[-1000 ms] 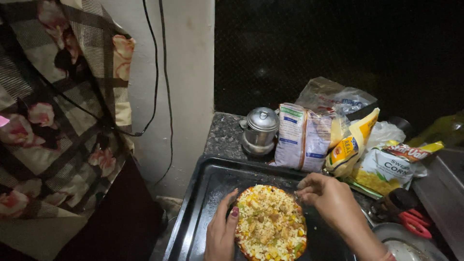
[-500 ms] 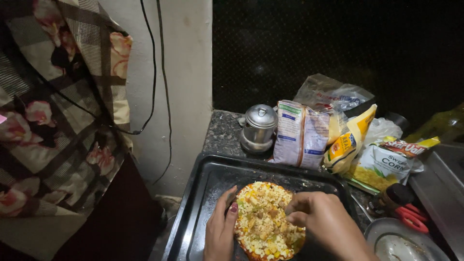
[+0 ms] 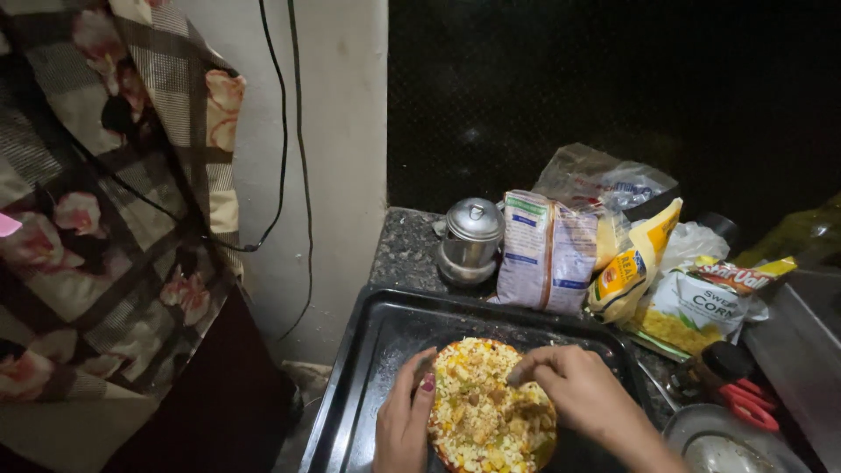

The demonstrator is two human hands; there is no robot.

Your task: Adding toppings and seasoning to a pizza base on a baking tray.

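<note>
A round pizza [image 3: 487,407] topped with cheese and bits of vegetable is lying in a black baking tray [image 3: 378,350] on the dark stone counter [image 3: 407,250]. The left hand [image 3: 405,420] is resting open against the pizza's left edge, fingers curved along it, gripping nothing. The right hand [image 3: 583,398] is hovering over the pizza's right side, its fingertips [image 3: 517,375] pinched together and touching the topping; whether anything is sitting between them cannot be told. Behind the tray are standing a small steel pot [image 3: 471,241] and several food packets [image 3: 547,254]. Red-handled scissors [image 3: 740,398] are lying to the right.
</note>
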